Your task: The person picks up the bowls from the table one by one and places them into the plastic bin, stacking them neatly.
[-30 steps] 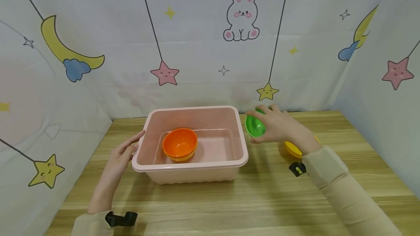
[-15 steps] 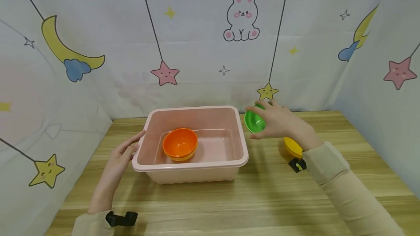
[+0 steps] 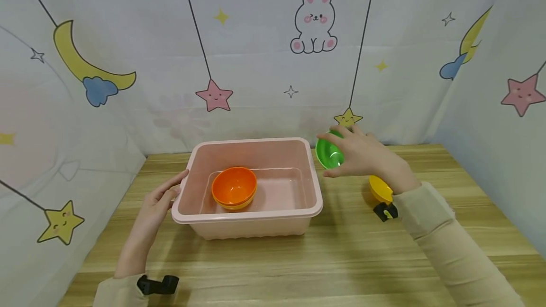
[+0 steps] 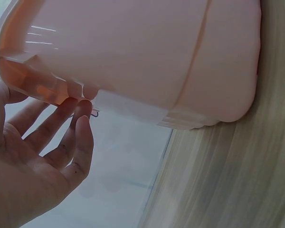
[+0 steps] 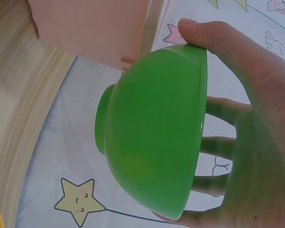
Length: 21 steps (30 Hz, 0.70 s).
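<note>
A pink plastic basin (image 3: pixel 247 226) stands on the table, and my left hand (image 3: pixel 159 205) holds its left rim. In the left wrist view, the fingers (image 4: pixel 83 137) curl under the rim while the thumb lies by its edge. Inside the basin, left of its middle, an orange bowl (image 3: pixel 234 186) sits nested in a yellow-orange one. My right hand (image 3: pixel 362 155) grips a green bowl (image 3: pixel 328 153) by its rim, just right of the basin. The right wrist view shows this green bowl (image 5: pixel 152 128) tilted on its side and raised off the table.
A yellow bowl (image 3: pixel 380 189) lies on the wooden table (image 3: pixel 341 259) beneath the right wrist, which partly hides it. A white cloth backdrop (image 3: pixel 264 60) with cartoon prints rises behind the table and along both sides.
My right hand has lifted the green bowl a little, up and slightly left toward the basin. The left hand and the basin have stayed in place.
</note>
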Motion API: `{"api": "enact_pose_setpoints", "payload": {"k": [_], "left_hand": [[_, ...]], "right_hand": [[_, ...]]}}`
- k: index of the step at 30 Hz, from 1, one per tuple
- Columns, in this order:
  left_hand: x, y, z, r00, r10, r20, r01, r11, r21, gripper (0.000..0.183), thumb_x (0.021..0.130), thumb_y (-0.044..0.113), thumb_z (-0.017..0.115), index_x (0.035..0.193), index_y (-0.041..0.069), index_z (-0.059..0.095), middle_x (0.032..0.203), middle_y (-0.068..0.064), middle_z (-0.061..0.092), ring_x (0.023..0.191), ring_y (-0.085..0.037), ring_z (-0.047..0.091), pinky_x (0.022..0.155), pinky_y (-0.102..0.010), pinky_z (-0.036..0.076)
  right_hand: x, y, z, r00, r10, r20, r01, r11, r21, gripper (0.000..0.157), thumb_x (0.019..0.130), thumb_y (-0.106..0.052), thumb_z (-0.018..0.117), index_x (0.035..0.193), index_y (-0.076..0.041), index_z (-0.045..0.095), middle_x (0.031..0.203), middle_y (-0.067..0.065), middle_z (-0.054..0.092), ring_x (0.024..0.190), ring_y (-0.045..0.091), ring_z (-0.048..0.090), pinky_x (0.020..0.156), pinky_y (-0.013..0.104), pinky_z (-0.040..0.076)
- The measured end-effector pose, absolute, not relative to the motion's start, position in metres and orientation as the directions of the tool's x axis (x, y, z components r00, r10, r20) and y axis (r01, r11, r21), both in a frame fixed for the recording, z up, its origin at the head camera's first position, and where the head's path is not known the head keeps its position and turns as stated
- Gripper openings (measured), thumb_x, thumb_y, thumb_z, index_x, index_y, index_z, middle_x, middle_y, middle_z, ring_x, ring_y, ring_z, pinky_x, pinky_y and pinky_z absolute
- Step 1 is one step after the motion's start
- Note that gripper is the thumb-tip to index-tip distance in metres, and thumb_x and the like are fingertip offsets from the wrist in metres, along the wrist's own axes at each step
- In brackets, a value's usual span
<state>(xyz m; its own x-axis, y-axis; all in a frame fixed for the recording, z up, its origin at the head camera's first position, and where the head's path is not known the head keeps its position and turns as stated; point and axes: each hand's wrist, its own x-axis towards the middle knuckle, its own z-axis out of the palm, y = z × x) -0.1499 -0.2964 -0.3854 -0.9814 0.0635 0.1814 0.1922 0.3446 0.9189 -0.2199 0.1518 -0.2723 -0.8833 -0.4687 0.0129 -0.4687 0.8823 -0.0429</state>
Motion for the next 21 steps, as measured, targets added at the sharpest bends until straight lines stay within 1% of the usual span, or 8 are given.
{"api": "enact_pose_setpoints", "payload": {"k": [8, 14, 21], "left_hand": [[-0.149, -0.297, -0.385, -0.983, 0.056, 0.176, 0.184, 0.347, 0.920, 0.046, 0.103, 0.033, 0.042, 0.146, 0.017, 0.043, 0.139, 0.022, 0.047, 0.113, 0.009, 0.051, 0.085, -0.012, 0.047], [-0.151, -0.297, -0.386, -0.984, 0.054, 0.171, 0.179, 0.341, 0.923, 0.047, 0.103, 0.035, 0.043, 0.146, 0.018, 0.043, 0.140, 0.021, 0.047, 0.114, 0.009, 0.051, 0.085, -0.012, 0.047], [-0.151, -0.298, -0.386, -0.984, 0.058, 0.171, 0.180, 0.336, 0.924, 0.047, 0.103, 0.034, 0.043, 0.146, 0.018, 0.043, 0.141, 0.020, 0.046, 0.116, 0.008, 0.051, 0.085, -0.011, 0.047]], "right_hand": [[-0.218, 0.146, -0.266, -0.875, -0.481, 0.062, -0.484, 0.874, -0.049, 0.085, 0.073, -0.059, 0.073, 0.145, -0.027, 0.041, 0.154, 0.012, 0.030, 0.136, 0.048, 0.030, 0.094, 0.071, 0.038], [-0.218, 0.144, -0.264, -0.867, -0.490, 0.085, -0.495, 0.868, -0.036, 0.084, 0.073, -0.059, 0.073, 0.144, -0.027, 0.043, 0.150, 0.010, 0.035, 0.131, 0.045, 0.036, 0.092, 0.068, 0.042], [-0.218, 0.139, -0.261, -0.859, -0.504, 0.087, -0.508, 0.861, -0.032, 0.084, 0.073, -0.060, 0.073, 0.144, -0.028, 0.043, 0.150, 0.008, 0.036, 0.127, 0.042, 0.039, 0.090, 0.065, 0.044]]}}
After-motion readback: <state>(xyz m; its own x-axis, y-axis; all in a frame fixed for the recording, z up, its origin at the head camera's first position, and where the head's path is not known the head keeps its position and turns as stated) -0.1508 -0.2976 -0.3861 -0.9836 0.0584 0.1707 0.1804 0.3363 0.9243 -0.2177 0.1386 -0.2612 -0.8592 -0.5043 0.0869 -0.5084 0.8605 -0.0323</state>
